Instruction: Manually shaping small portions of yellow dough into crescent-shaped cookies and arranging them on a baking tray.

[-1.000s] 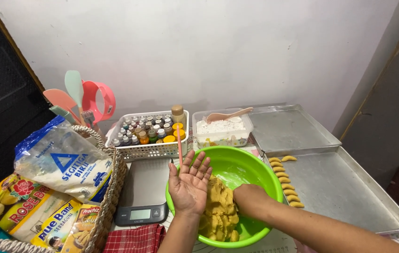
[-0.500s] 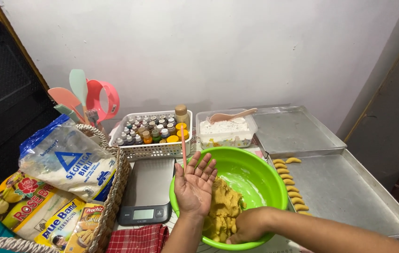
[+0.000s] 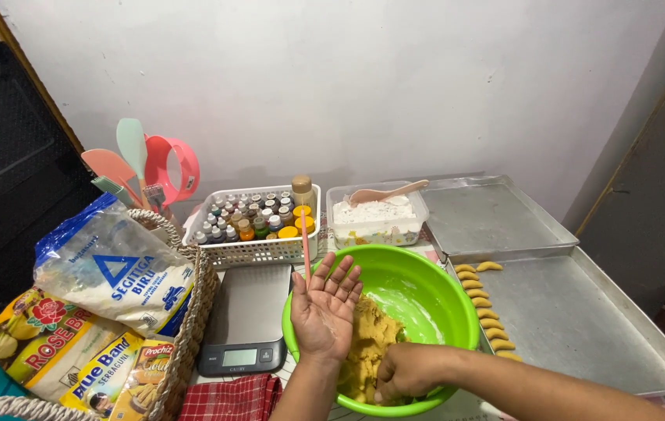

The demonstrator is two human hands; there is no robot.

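Note:
A bright green plastic bowl (image 3: 434,300) sits in front of me with a lump of yellow dough (image 3: 367,351) in its near left part. My left hand (image 3: 323,308) hovers palm-up over the bowl's left rim, fingers spread, nothing in it. My right hand (image 3: 402,373) reaches into the bowl from the right, its fingers closed into the dough at the near side. Whether it has pinched off a piece is hidden.
A metal tray (image 3: 582,327) at right carries a row of curved dough pieces (image 3: 484,308); a second tray (image 3: 496,214) lies behind it. A kitchen scale (image 3: 242,320), a white basket of small bottles (image 3: 250,226), a flour tub with spoon (image 3: 375,214) and a wicker basket of packets (image 3: 114,312) fill the left.
My right hand has drawn back from the middle of the dough to the bowl's near edge. My left hand stays palm-up in about the same place.

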